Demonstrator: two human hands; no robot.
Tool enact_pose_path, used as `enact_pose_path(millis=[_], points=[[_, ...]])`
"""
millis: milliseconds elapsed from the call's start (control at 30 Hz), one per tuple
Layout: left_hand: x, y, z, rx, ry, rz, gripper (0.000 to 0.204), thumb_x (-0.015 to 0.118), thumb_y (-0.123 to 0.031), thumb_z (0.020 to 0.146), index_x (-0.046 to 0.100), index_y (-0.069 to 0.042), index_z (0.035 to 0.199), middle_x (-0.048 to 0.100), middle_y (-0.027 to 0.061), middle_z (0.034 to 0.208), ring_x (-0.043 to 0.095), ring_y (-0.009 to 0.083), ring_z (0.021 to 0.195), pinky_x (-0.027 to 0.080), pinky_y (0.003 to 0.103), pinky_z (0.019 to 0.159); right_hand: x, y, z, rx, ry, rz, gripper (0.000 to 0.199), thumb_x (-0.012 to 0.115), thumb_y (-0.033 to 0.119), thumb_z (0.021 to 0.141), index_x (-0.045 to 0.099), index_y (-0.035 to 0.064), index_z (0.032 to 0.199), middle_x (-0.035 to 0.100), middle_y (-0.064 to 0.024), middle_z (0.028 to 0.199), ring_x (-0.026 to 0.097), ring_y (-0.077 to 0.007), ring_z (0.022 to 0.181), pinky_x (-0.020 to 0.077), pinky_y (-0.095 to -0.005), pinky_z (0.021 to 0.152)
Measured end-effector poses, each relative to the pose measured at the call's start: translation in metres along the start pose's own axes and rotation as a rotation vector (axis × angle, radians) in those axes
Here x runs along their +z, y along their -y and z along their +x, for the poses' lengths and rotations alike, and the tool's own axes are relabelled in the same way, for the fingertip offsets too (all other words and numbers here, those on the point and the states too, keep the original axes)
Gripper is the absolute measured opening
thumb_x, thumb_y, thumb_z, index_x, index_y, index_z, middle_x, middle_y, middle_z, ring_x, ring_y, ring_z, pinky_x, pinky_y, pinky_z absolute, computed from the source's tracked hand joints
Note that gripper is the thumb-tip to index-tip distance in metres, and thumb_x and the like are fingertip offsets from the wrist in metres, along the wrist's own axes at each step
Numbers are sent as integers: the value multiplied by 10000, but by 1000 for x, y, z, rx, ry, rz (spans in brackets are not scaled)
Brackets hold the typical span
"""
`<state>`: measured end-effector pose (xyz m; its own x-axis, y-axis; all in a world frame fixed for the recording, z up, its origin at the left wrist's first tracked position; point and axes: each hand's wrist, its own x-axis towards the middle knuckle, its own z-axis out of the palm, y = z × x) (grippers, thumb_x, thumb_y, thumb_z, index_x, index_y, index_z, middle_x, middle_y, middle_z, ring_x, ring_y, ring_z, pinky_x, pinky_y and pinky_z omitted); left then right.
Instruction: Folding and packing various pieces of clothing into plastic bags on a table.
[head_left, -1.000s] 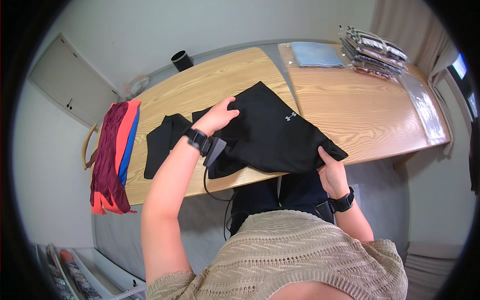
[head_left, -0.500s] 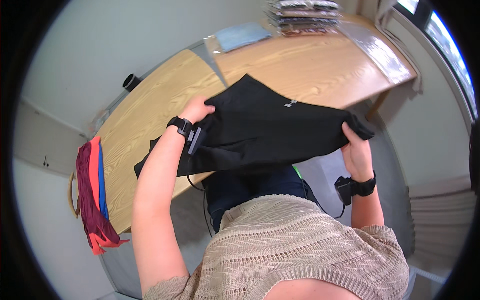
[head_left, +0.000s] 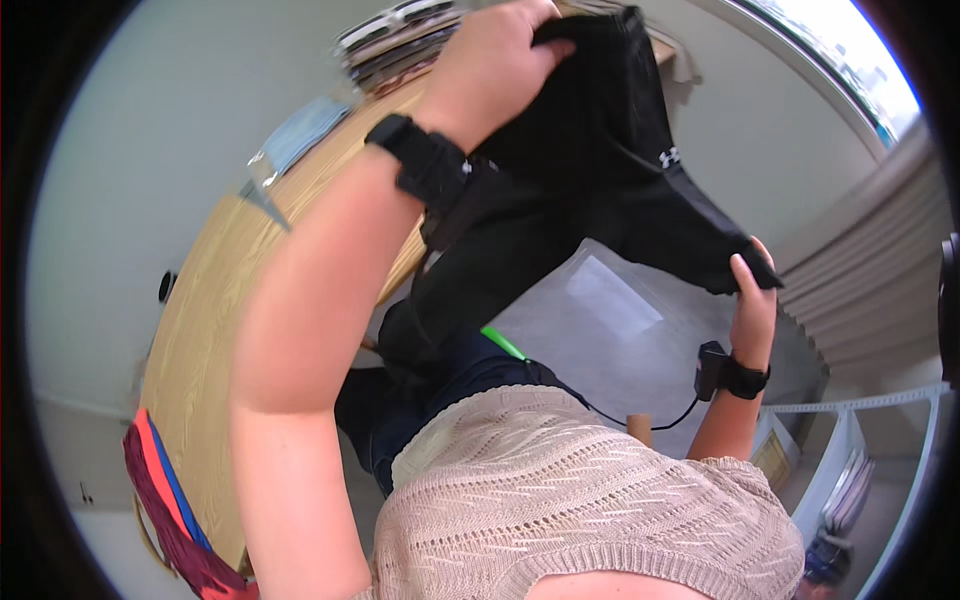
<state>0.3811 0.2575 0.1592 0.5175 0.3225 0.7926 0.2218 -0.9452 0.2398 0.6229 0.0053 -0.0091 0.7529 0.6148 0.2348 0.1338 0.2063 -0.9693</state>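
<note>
A pair of black sports shorts [head_left: 590, 140] with a small white mark on one leg is stretched out in front of me, above the floor. My left hand [head_left: 500, 62], raised high, grips it by the waist end. Lower on the right, my right hand [head_left: 754, 305] pinches the hem of one leg. The other leg hangs down on the left, close to my lap. Black straps circle both my wrists, with small dark boxes and cables on them.
A wooden table [head_left: 205, 330] stretches along the left. On its far part are a stack of bagged clothes [head_left: 400, 45] and a light blue bagged garment [head_left: 305, 135]. Maroon, red and blue clothes [head_left: 165, 500] hang over its near edge. A white rack [head_left: 850, 420] stands at lower right, by a curtain [head_left: 880, 290].
My left hand has lifted the waist end up and away, so the shorts now hang with their legs spread apart. My right hand keeps its hold. The view has turned to the right.
</note>
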Motion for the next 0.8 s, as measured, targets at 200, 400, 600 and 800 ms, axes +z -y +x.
enact_pose_path(millis=[200, 400, 600, 800], points=[[44, -63, -28, 55, 367, -198, 192, 690, -107, 779, 588, -13, 911, 614, 177, 837, 587, 354, 785, 477, 362, 689, 3, 14, -22, -201, -64, -221, 700, 700, 190, 794, 350, 59, 1386, 430, -125, 1380, 374, -238, 1311, 241, -424, 1087], [58, -93, -54, 106, 531, -177, 168, 658, -179, 788, 581, -65, 885, 583, 119, 818, 600, 325, 780, 500, 413, 679, 27, -23, -15, 95, 362, 431, 370, 589, -36, 825, 539, 3, 1189, 601, -34, 989, 549, -101, 885, 437, -223, 801], [43, -43, -76, -4, 640, -49, 210, 743, -119, 706, 611, -15, 831, 586, 138, 839, 568, 335, 810, 471, 372, 705, 16, -4, -8, 167, 184, 510, 64, 586, 18, 860, 623, 4, 911, 632, -16, 845, 587, -108, 802, 457, -241, 727], [37, 4, -102, -476, 683, -381, 212, 736, -102, 748, 641, -5, 911, 609, 62, 774, 567, 149, 740, 451, 263, 689, -1, -8, 4, 162, 306, 655, 146, 576, -11, 849, 625, -1, 986, 657, -56, 949, 628, -140, 852, 486, -264, 784]])
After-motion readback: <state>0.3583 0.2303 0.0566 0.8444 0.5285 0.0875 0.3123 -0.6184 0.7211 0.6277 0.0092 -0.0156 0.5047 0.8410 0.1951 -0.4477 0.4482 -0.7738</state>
